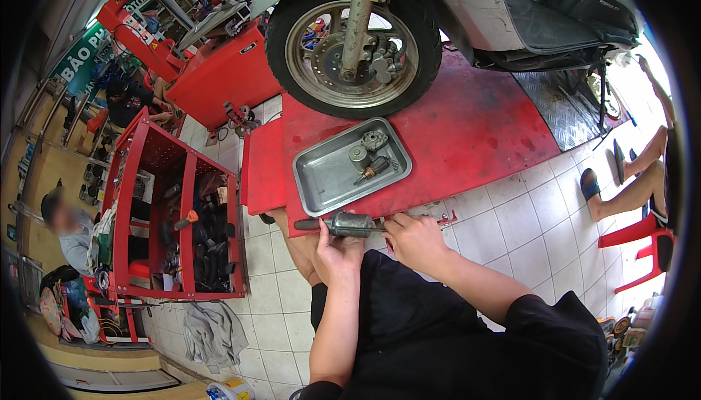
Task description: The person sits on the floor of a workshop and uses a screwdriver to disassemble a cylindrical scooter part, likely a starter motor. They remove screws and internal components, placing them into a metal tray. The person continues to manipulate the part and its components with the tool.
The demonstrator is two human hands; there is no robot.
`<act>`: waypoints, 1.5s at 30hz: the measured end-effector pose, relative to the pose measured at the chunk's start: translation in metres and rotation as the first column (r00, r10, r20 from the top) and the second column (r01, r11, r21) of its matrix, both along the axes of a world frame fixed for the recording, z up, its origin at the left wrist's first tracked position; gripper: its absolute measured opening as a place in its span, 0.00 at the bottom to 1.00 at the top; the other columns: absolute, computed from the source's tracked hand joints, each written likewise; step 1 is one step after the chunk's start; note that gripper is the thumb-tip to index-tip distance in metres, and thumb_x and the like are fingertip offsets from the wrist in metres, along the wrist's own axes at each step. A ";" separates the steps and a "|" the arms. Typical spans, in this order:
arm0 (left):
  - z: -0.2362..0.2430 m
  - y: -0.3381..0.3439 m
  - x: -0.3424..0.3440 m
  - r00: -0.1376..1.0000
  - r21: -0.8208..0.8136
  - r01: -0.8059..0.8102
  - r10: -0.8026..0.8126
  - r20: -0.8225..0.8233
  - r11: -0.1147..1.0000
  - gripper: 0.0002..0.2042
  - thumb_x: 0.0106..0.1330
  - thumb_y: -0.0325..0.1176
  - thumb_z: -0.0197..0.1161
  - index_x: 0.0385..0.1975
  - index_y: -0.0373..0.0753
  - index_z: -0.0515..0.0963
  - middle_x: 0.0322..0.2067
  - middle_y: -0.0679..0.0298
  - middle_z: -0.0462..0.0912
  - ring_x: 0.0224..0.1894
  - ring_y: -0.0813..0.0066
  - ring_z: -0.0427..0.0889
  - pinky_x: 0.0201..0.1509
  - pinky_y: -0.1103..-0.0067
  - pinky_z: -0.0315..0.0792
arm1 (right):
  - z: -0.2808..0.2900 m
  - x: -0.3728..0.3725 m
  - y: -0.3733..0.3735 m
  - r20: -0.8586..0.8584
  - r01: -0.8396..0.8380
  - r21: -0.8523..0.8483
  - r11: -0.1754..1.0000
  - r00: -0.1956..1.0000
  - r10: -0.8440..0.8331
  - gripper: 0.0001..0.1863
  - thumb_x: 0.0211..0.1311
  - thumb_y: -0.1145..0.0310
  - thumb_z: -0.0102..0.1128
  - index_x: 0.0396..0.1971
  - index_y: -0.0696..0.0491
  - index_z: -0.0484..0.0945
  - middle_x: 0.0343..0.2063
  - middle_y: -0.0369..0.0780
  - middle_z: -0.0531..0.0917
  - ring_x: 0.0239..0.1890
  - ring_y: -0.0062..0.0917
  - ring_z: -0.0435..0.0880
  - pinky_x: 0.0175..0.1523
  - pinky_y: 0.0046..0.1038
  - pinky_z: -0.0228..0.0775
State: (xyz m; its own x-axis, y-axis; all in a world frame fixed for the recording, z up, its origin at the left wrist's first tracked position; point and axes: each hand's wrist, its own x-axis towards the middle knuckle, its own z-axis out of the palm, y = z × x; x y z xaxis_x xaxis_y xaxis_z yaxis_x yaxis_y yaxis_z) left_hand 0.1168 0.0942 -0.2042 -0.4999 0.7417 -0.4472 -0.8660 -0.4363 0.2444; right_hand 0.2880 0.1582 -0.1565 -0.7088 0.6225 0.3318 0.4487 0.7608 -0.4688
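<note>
My left hand (340,254) is closed round a grey metal cylinder (350,225) that looks like a small motor's housing. A dark, handle-like piece (307,224) sticks out at its left end. At the right end, my right hand (416,241) pinches a thin rod (378,230); whether rod and handle are one tool cannot be told. Just beyond my hands lies a metal tray (314,173). It holds a motor armature (374,169) with a copper-coloured part, a round metal cup (358,155) and a cast metal end piece (374,140).
The tray rests on a red lift platform (475,130), under a scooter's front wheel (353,56). On the left stands a red tool cart (191,232). A grey cloth (212,334) lies on the tiled floor. Other people are left and right, near a red plastic chair (642,246).
</note>
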 end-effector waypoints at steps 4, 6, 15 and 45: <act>-0.011 0.000 -0.004 1.000 0.032 -0.016 0.016 0.000 0.999 0.25 0.70 0.46 0.62 0.56 0.31 0.71 0.54 0.48 0.77 0.60 0.50 0.74 0.69 0.49 0.61 | 0.002 0.000 -0.006 0.079 -0.032 -0.068 0.997 0.996 0.038 0.07 0.60 0.70 0.61 0.35 0.56 0.83 0.29 0.44 0.85 0.30 0.41 0.86 0.34 0.42 0.77; -0.016 -0.002 -0.005 1.000 0.085 0.012 -0.014 0.021 0.996 0.25 0.70 0.45 0.61 0.57 0.31 0.71 0.54 0.48 0.77 0.60 0.50 0.74 0.69 0.51 0.63 | -0.001 0.002 -0.005 0.000 -0.041 -0.196 0.980 0.999 0.042 0.07 0.60 0.70 0.61 0.34 0.56 0.83 0.29 0.47 0.85 0.32 0.44 0.86 0.37 0.44 0.77; -0.018 -0.007 -0.005 0.994 0.172 0.108 -0.107 -0.016 0.979 0.25 0.70 0.44 0.61 0.58 0.30 0.70 0.56 0.47 0.76 0.60 0.50 0.75 0.69 0.53 0.64 | 0.001 0.006 0.007 -0.084 -0.085 -0.654 0.752 0.996 0.039 0.09 0.63 0.71 0.60 0.32 0.61 0.85 0.27 0.57 0.82 0.37 0.53 0.83 0.43 0.46 0.74; -0.017 -0.016 0.014 1.000 0.164 0.004 -0.002 -0.014 0.986 0.23 0.73 0.45 0.56 0.55 0.30 0.73 0.54 0.46 0.77 0.59 0.49 0.75 0.69 0.53 0.65 | 0.013 0.012 -0.002 0.063 0.014 -0.396 0.918 0.998 0.012 0.12 0.63 0.60 0.64 0.31 0.54 0.87 0.25 0.50 0.84 0.33 0.49 0.85 0.41 0.48 0.76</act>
